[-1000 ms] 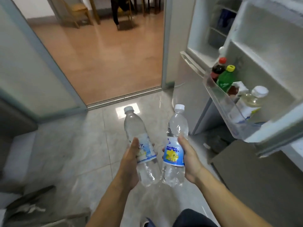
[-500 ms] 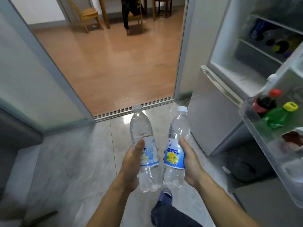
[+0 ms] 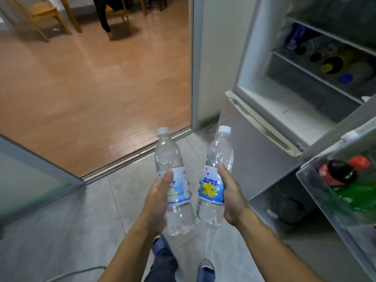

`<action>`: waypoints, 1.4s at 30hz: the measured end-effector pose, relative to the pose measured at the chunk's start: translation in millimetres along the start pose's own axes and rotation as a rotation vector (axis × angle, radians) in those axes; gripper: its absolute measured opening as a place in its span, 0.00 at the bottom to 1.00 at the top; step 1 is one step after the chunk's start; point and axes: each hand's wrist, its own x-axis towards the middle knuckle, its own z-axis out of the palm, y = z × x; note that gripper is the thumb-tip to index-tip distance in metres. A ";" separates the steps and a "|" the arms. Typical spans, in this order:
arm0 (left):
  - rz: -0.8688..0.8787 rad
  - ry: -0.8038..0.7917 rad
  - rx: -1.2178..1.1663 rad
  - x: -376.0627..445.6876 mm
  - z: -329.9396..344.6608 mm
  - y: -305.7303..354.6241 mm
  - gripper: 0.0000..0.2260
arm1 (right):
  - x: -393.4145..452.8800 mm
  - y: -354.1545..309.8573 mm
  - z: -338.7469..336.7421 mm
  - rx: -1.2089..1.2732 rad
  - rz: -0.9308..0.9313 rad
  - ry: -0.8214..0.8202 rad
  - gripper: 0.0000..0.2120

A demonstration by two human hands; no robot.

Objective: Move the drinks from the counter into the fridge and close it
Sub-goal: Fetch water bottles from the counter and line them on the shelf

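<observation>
I hold two clear plastic bottles with white caps and blue-yellow labels upright over the tiled floor. My left hand [image 3: 157, 202] grips the left bottle [image 3: 169, 159] around its label. My right hand [image 3: 231, 193] grips the right bottle [image 3: 220, 153] the same way. The open fridge [image 3: 270, 102] stands to the right, its shelves holding several blurred bottles and cans. Its door shelf [image 3: 317, 192] at the lower right carries a dark cola bottle [image 3: 337, 173] with a red cap and a green bottle [image 3: 358, 194].
A sliding-door track [image 3: 130, 157] separates the grey tiles from a wooden floor beyond. Chairs [image 3: 40, 13] and a person's leg [image 3: 103, 19] are far back in that room. My shoes [image 3: 205, 269] show at the bottom. A glass panel [image 3: 24, 180] is at the left.
The view has swung toward the fridge interior and closer to it. The door shelf has slid to the right edge. Both hands keep the same hold on the bottles.
</observation>
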 end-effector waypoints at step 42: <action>0.322 -0.874 0.184 348.1 442.8 271.9 0.16 | 203.3 -380.7 -194.4 0.354 -0.810 1.070 0.16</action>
